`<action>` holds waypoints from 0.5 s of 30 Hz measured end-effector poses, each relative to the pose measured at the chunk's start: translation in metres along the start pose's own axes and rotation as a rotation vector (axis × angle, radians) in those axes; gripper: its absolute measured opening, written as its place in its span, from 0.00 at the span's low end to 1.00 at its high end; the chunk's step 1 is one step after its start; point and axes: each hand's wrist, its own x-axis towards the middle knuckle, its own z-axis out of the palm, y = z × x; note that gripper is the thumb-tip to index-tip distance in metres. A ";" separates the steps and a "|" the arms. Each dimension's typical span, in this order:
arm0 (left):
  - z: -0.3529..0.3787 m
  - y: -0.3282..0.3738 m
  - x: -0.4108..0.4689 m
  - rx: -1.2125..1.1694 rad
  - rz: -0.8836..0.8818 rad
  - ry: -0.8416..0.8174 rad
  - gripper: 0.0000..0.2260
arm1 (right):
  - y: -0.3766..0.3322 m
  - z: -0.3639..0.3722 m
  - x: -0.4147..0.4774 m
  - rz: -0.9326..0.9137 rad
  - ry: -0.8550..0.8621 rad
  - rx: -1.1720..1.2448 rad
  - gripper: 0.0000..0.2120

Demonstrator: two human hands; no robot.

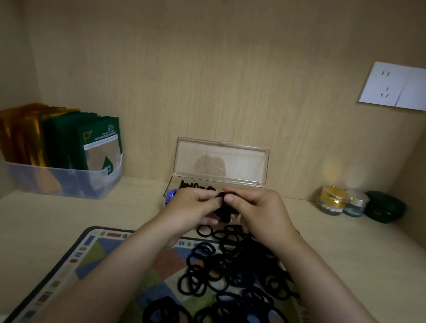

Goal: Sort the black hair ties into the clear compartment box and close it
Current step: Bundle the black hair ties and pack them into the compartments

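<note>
1. A bunch of black hair ties point(223, 211) is pinched between the fingers point(209, 197) of the left hand point(190, 208) and the right hand point(260, 214).
2. It is held close by the open clear compartment box point(246, 162), at the back edge of the counter point(355, 257).

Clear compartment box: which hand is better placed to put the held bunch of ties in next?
Probably right. The right hand grips the bunch of black hair ties over the clear plastic compartment box, beside the stored ties; the left hand holds the bunch's other side.
</note>
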 end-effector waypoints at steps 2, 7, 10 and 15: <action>0.001 0.001 -0.002 -0.049 -0.014 -0.084 0.10 | 0.004 0.002 0.001 -0.016 0.028 -0.093 0.12; -0.001 0.002 -0.002 -0.187 -0.029 -0.171 0.14 | 0.008 -0.003 0.004 0.018 0.087 -0.300 0.21; -0.001 0.002 -0.003 -0.151 0.026 -0.201 0.13 | 0.008 -0.005 0.006 0.056 0.102 -0.293 0.18; -0.008 0.003 -0.002 -0.042 0.072 -0.216 0.16 | 0.000 -0.007 0.001 0.174 0.013 -0.057 0.06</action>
